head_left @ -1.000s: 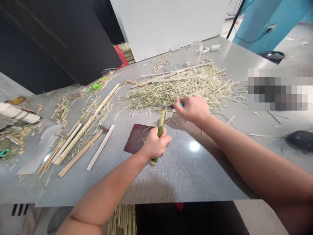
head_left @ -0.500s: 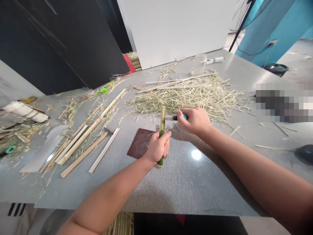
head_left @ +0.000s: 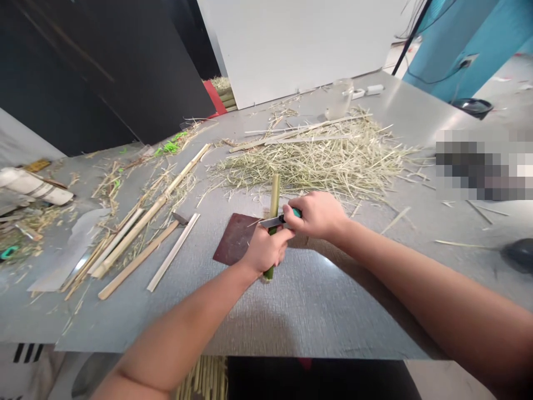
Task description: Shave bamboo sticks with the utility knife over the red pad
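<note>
My left hand point(head_left: 265, 251) grips a green bamboo stick point(head_left: 274, 194) upright, its lower end resting on or near the metal-topped table point(head_left: 312, 311). My right hand point(head_left: 317, 215) is shut around the teal handle of a utility knife point(head_left: 271, 222). The knife's steel blade lies across the stick just above my left fingers and appears to touch it. Under my left hand lies a dark reddish-brown board point(head_left: 233, 239), partly hidden by that hand. Behind my hands is a large pile of dry straw point(head_left: 316, 161).
Long bamboo strips point(head_left: 144, 214) and a wooden-handled hammer point(head_left: 139, 258) lie to the left among straw bits. A glass jar point(head_left: 341, 94) stands at the far edge of the table. A dark object point(head_left: 520, 254) sits at the right.
My right hand has moved down and left, bringing the knife blade from beside the bamboo stick across it. My left hand still holds the stick upright.
</note>
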A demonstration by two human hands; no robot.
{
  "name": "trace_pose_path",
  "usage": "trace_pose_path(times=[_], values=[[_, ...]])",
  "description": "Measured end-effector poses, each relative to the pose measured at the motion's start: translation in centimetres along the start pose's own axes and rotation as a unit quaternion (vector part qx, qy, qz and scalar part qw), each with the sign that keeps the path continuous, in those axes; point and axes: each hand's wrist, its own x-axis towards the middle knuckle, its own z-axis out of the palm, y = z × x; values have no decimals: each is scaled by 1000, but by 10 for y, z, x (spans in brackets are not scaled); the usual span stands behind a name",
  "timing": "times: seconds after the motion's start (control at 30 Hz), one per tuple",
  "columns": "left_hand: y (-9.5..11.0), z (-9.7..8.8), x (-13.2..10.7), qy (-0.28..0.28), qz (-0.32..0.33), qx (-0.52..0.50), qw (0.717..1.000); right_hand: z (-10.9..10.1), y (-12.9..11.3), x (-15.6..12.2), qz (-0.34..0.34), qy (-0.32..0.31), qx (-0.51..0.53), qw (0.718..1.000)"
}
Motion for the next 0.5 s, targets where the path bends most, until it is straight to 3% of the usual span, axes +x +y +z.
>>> trace_pose_path(times=[0.1,0.27,0.4,0.5], values=[[5,3,-7,-15,-21,-21,999,-5,8,5,34,22,-4,999],[8,4,-12,-89,-80,-19,993,-17,38,18,149,107,24,983],[4,0,-5,-72,-32,2,997,-18,44,19,153,138,30,978],[2,-2,-2,-59,-18,-12,998,-14,32,15,126,105,22,986]])
